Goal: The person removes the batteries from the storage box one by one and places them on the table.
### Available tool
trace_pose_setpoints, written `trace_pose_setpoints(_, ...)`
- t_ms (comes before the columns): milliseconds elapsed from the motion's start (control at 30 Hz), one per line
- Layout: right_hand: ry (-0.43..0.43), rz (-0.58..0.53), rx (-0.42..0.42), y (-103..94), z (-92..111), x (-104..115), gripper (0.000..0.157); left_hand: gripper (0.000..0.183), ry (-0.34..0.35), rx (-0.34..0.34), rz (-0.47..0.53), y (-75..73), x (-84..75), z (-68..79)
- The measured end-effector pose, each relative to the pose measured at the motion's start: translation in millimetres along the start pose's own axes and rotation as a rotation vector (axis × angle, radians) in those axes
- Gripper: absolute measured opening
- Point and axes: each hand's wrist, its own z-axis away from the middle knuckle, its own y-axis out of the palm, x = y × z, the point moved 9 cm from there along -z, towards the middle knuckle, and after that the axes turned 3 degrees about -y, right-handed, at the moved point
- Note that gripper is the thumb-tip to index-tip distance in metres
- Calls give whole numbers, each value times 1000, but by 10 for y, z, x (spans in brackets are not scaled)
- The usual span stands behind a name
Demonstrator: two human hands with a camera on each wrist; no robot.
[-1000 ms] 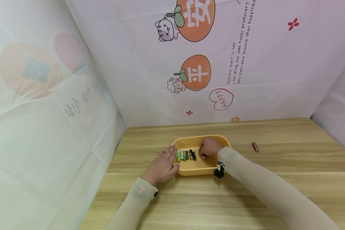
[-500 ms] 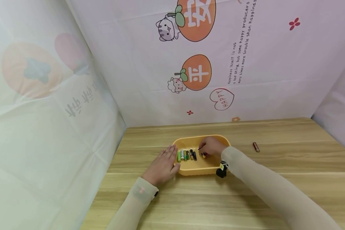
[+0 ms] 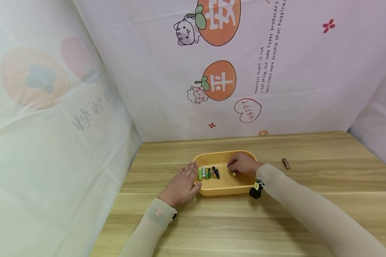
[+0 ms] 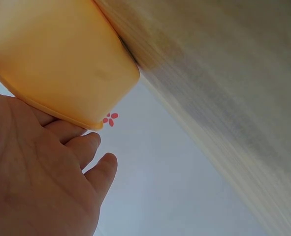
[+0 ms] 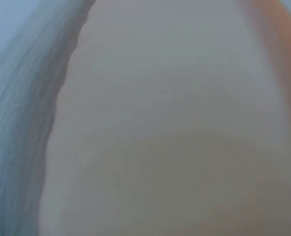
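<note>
An orange-yellow plastic basket [image 3: 225, 191] stands on the wooden table. Several batteries lie side by side in its left half, among them a light green battery [image 3: 200, 175] and a dark battery [image 3: 217, 174]. My left hand [image 3: 180, 185] rests against the basket's left end, fingers extended along the rim; the left wrist view shows the palm and fingertips at the basket's edge [image 4: 61, 116]. Inside the right half, my right hand [image 3: 242, 164] pinches a small dark-ended battery [image 3: 228, 166], mostly hidden by the fingers. A black-and-yellow battery end [image 3: 233, 173] shows beneath that hand.
A reddish-brown battery [image 3: 286, 164] lies on the table [image 3: 186, 228] to the right of the basket. Printed white cloth [image 3: 167, 89] hangs behind and at both sides. The right wrist view is blurred and filled by a pale surface.
My right hand has shifted rightward inside the basket, and the small battery ends by its fingers have shifted with it. The left hand and the row of batteries have stayed put.
</note>
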Motion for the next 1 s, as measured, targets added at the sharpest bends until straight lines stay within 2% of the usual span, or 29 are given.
trace_pose_setpoints(367, -14, -16, 2, -39, 38, 8, 14, 68, -19, 20, 5, -1, 5, 10)
trace_pose_setpoints(767, -18, -70, 40, -103, 87, 108, 21, 67, -8, 2, 22, -1, -5, 15)
trace_pose_setpoints(1000, -30, -99, 52, -193, 93, 94, 24, 67, -6, 1, 16, -7, -10, 9)
